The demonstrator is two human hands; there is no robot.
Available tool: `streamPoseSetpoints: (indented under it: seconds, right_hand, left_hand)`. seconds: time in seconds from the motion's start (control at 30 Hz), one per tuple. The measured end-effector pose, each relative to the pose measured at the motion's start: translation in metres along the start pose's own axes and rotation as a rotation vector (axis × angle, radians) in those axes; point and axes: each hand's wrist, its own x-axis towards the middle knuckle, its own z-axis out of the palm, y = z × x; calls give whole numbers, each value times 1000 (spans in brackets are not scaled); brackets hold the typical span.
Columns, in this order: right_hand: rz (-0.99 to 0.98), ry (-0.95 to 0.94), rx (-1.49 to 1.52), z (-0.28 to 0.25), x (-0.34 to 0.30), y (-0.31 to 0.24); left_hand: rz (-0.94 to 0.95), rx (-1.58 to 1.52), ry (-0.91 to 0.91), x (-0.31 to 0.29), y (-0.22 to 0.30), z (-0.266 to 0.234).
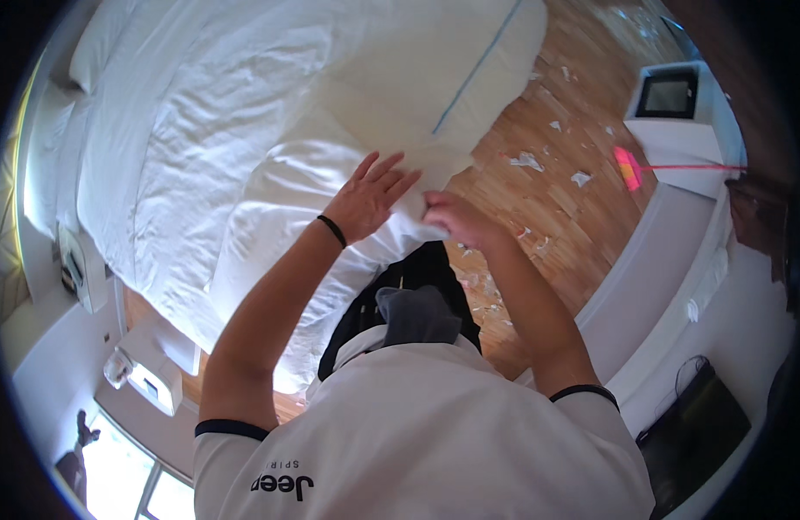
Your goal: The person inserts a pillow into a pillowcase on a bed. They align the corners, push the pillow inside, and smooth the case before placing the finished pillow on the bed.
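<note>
A large white duvet (270,139) with a blue stripe (476,71) covers the bed and hangs over its near right edge. My left hand (365,201) is over the duvet, its fingers apart and stretched forward, a dark band round the wrist. Whether its palm touches the cloth I cannot tell. Just to its right, my right hand (459,218) is closed round a bunched edge of the duvet. Against the front of my body, a dark grey cloth (417,314) sticks out at the waist.
Scraps of white litter (527,161) are strewn over the wooden floor (552,204) on the right. A broom (628,168) with a pink head is by a white cabinet (688,139). A black television (696,438) is at the lower right; a bedside table (82,269) stands left.
</note>
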Motion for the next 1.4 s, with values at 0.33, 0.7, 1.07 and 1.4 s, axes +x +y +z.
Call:
streamPoseSetpoints:
  seconds: [0.33, 0.7, 1.07, 1.4]
  right_hand:
    - [19, 202, 344, 11, 20, 40]
    - [56, 357, 428, 22, 18, 47]
    - [-269, 457, -82, 43, 11, 51]
    - [-105, 411, -219, 67, 19, 99]
  left_hand:
    - [259, 9, -73, 34, -50, -36]
    - [-174, 205, -242, -25, -60, -31]
    - [-155, 2, -377, 1, 16, 1]
    - [-142, -43, -202, 24, -1, -1]
